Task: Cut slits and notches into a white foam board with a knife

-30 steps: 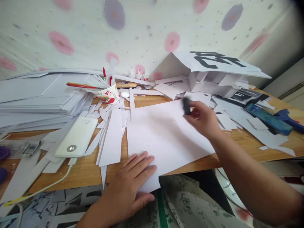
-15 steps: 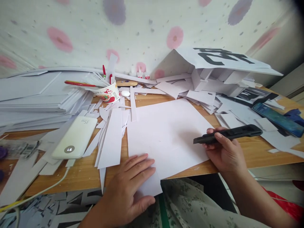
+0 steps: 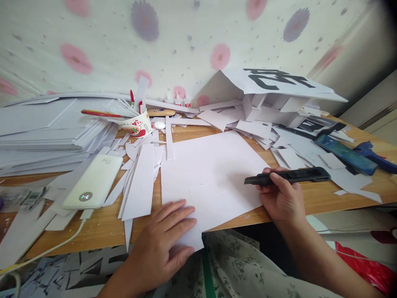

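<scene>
A large white foam sheet (image 3: 214, 169) lies on the wooden table, its near corner jutting past the front edge. My left hand (image 3: 169, 236) rests flat on that near corner, fingers spread and thumb apart. In my right hand (image 3: 283, 196) is a black utility knife (image 3: 288, 177), held between thumb and fingers with its tip pointing left. The knife is above the right side of the sheet; whether its tip touches the surface I cannot tell. Narrow white strips (image 3: 139, 182) lie left of the sheet.
A white power bank (image 3: 96, 182) with a cable lies at left, near stacked white boards (image 3: 40, 124). Behind stands a paper cup (image 3: 136, 124) of tools. A white board structure (image 3: 273, 103) is at back right, with a phone (image 3: 345, 153) and offcuts in front.
The whole view has shifted slightly, so most things appear further left. Both hands keep their grip and pose, and the sheet lies as before.
</scene>
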`<state>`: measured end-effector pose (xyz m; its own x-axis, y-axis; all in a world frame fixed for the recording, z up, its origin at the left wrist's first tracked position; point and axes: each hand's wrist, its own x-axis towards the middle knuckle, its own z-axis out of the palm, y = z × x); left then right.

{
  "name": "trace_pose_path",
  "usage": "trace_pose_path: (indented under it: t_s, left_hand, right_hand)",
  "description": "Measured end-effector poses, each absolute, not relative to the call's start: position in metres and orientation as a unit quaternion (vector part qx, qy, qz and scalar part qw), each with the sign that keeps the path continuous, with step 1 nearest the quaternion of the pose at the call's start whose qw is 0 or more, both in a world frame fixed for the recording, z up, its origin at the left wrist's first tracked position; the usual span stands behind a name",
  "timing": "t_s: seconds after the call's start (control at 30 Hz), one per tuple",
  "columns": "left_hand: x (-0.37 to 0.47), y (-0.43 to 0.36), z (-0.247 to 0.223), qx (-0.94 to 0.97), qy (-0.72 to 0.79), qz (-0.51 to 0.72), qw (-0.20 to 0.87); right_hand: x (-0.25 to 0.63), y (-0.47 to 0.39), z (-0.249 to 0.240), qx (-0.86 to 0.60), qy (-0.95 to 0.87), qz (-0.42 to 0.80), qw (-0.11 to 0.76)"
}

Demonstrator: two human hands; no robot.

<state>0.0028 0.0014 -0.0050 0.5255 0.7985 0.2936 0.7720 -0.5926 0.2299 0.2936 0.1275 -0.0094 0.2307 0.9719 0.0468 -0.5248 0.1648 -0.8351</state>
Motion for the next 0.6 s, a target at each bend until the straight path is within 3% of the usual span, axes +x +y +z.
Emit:
trace_pose_path:
  t_s: [0.33, 0.6]
  left_hand:
    - [0.002, 0.003, -0.005, 0.873, 0.453, 0.179, -0.016]
    - [-0.003, 0.011, -0.012, 0.887, 0.419, 0.191, -0.025]
  right_hand:
    - [0.349, 0.131, -0.016, -0.391, -0.303, 0.357, 0.793]
    - [0.366, 0.127, -0.017, -0.378, -0.278, 0.334, 0.818]
